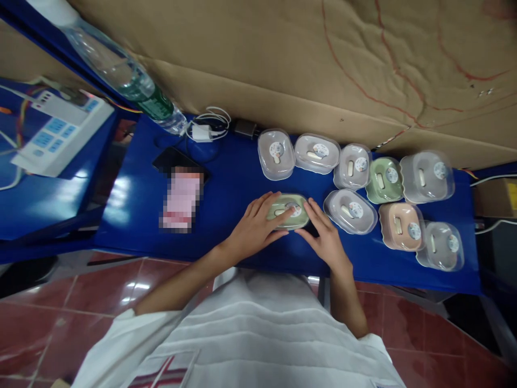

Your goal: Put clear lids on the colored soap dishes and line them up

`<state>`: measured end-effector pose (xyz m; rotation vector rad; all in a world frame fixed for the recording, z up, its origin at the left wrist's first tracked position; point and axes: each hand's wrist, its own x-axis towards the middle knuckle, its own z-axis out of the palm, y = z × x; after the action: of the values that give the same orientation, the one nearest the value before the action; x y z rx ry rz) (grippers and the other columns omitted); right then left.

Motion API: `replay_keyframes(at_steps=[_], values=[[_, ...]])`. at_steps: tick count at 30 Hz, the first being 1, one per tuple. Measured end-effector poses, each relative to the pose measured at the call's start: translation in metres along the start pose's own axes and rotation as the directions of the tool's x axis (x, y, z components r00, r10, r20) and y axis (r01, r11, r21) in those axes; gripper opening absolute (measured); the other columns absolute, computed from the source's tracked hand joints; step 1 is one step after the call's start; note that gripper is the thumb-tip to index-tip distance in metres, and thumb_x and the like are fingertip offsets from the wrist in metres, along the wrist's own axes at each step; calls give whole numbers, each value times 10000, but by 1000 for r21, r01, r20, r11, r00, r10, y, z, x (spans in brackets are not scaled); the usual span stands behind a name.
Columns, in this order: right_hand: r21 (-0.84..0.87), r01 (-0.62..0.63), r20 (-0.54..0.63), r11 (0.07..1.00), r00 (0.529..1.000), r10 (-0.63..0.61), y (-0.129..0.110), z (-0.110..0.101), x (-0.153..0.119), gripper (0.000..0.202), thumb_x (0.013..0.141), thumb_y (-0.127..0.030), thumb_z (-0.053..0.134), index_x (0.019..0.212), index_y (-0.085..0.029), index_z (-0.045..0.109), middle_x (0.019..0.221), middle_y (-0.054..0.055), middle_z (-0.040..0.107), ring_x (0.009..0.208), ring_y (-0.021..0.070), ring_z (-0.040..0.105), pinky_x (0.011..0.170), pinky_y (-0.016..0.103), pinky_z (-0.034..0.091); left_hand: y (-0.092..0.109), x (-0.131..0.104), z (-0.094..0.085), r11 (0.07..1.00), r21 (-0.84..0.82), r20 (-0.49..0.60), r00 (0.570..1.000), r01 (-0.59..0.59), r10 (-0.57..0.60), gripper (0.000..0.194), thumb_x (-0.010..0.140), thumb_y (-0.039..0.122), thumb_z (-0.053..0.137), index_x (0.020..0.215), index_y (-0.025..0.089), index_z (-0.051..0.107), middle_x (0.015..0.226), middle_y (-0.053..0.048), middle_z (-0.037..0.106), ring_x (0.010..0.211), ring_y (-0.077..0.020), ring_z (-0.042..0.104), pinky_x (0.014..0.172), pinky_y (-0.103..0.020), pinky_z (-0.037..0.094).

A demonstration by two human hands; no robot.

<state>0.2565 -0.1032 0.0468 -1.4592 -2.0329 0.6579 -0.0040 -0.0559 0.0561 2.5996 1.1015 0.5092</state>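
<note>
A small green plastic box (297, 220) with a clear lid and a round sticker lies on the blue table in front of me, between my hands. My left hand (256, 222) holds its left side, with the fingers along the far edge and the thumb laid across the lid. Against the right end rest the fingers of my right hand (324, 234), its thumb at the near corner. Just right of that hand stands a clear-lidded grey box (350, 211). A peach box (402, 226) and another green box (385, 179) are farther right.
Several similar pale boxes, such as a grey one (277, 154), line the back of the blue table (226, 199). Left of me lie a phone (181, 199), a white charger (202, 132) with cable, and a water bottle (133, 81). A power strip (60, 134) sits farther left. Cardboard (262, 59) walls the back.
</note>
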Motion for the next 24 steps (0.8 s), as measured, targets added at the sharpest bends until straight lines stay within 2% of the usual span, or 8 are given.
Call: replay_keyframes(at_steps=[4,8,13,17,19,22,24], values=[[-54,48,-3,997,999,-49,0,5,-3,839,1094,-295,630,1769,-426,149,1820,57,290,1645,297,393,1314,535,455,-7,-6,2,998,-44,9,999,-49,50,679,1039,365,706,1666,305,452,1789,-221,259,1656,-437,321,1256,-650,453],[-90,93,31,992,995,-90,-2,6,-2,829,1103,-263,602,1764,-449,138,1847,34,200,1672,299,332,1322,546,438,-10,-13,10,997,-64,-43,998,-37,34,705,1034,306,713,1676,300,422,1825,-221,121,1683,-480,223,1255,-680,442],[-108,91,52,990,995,-85,-3,8,0,823,1115,-271,575,1768,-447,106,1849,46,193,1675,301,327,1317,552,435,-10,-14,13,999,-40,-50,999,-23,21,715,1014,306,748,1661,332,444,1790,-206,239,1653,-466,314,1249,-678,451],[-126,68,71,990,996,-60,-1,12,-4,855,1117,-319,579,1777,-409,43,1843,113,198,1669,331,338,1276,580,463,-4,-15,-6,998,-15,-26,998,57,-57,588,980,295,772,1541,292,595,1714,-207,381,1592,-436,426,1236,-651,472],[-119,53,85,992,995,-43,0,14,-5,847,1120,-337,569,1779,-396,42,1840,130,208,1664,338,348,1258,582,476,-3,-16,-22,991,40,10,992,129,-130,534,946,251,770,1466,272,653,1683,-211,438,1568,-433,456,1259,-703,409],[-105,39,102,994,994,-29,1,14,-4,789,1123,-339,552,1778,-397,116,1840,128,215,1654,335,374,1253,581,474,-9,-13,-47,966,174,62,977,190,-203,530,939,184,716,1457,278,652,1703,-206,441,1604,-454,402,1281,-802,259],[-106,31,109,994,994,-19,1,14,-2,747,1120,-342,552,1770,-394,187,1839,128,221,1632,340,416,1248,592,475,-19,-8,-59,946,236,56,969,223,-242,585,952,135,658,1510,307,610,1742,-173,403,1634,-446,359,1284,-793,251]])
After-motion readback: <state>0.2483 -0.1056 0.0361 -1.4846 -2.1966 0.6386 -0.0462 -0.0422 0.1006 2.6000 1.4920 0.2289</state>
